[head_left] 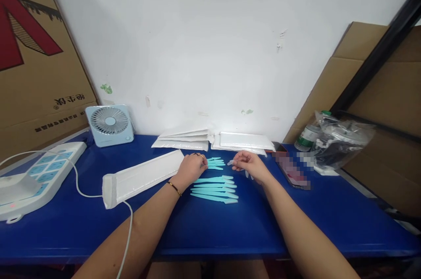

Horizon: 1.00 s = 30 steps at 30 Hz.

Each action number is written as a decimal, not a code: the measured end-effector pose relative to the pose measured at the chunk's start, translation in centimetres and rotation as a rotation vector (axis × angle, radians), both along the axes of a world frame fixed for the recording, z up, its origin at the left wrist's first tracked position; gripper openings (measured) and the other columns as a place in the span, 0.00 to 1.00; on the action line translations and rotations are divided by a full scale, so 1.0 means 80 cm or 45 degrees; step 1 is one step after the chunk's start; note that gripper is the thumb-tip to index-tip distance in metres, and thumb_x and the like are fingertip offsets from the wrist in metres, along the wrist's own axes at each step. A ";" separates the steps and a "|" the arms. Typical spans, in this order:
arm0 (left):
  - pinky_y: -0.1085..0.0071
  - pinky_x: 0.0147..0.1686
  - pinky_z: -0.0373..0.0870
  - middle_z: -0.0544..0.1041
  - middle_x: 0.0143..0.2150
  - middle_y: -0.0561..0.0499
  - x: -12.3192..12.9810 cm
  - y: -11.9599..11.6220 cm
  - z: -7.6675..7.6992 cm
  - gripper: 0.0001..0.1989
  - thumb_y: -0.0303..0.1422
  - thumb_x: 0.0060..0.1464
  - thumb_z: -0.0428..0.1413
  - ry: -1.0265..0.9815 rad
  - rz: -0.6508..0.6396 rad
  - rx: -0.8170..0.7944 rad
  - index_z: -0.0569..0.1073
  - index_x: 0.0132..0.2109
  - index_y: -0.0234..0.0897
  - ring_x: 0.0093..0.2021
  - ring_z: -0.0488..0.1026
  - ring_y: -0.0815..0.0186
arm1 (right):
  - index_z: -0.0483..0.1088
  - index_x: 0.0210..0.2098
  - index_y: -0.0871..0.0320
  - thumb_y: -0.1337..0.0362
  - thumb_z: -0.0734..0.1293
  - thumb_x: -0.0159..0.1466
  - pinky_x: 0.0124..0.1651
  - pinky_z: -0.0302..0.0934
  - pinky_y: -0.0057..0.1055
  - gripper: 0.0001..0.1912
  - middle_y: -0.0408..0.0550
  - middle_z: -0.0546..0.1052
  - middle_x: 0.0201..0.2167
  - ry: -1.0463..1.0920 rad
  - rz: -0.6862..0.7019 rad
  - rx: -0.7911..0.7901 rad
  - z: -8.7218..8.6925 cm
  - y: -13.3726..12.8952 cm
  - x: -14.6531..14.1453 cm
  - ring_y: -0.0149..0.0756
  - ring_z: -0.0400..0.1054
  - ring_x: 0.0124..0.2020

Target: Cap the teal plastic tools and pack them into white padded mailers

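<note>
Several slim turquoise sticks with pale ends (215,189) lie in a row on the blue table, their pale ends to the right. Behind them is a second, smaller group of turquoise sticks (215,163). My left hand (194,167) is at the left end of that back group, its fingers curled together; what they hold, if anything, is hidden. My right hand (246,164) pinches a small translucent white piece (231,162) just right of the back group. More small translucent pieces (249,175) lie beneath my right hand. A long white padded envelope (144,177) lies beside my left forearm.
White envelopes (184,138) are stacked against the wall, with more (245,141) to their right. A light blue fan (110,125) and a power strip (49,173) with a white cable are at left. A phone (292,171), a bottle (308,137) and a plastic bag (342,138) are at right.
</note>
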<state>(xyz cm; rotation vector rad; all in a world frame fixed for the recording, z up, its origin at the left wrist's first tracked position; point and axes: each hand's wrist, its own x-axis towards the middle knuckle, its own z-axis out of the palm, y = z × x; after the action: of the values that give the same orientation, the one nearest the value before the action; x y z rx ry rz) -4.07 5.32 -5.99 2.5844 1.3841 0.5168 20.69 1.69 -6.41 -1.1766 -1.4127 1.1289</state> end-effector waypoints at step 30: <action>0.73 0.31 0.63 0.76 0.33 0.54 0.003 -0.018 0.008 0.11 0.42 0.53 0.53 -0.126 -0.220 -0.319 0.74 0.36 0.40 0.33 0.72 0.67 | 0.75 0.32 0.56 0.59 0.67 0.57 0.30 0.59 0.30 0.08 0.46 0.73 0.28 -0.871 -0.123 0.340 0.001 0.005 0.039 0.33 0.66 0.26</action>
<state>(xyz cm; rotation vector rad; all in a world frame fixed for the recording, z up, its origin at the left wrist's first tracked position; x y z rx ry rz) -3.87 3.90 -5.36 2.4116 1.1037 0.4092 23.80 2.12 -6.30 -1.4835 -1.9164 0.4482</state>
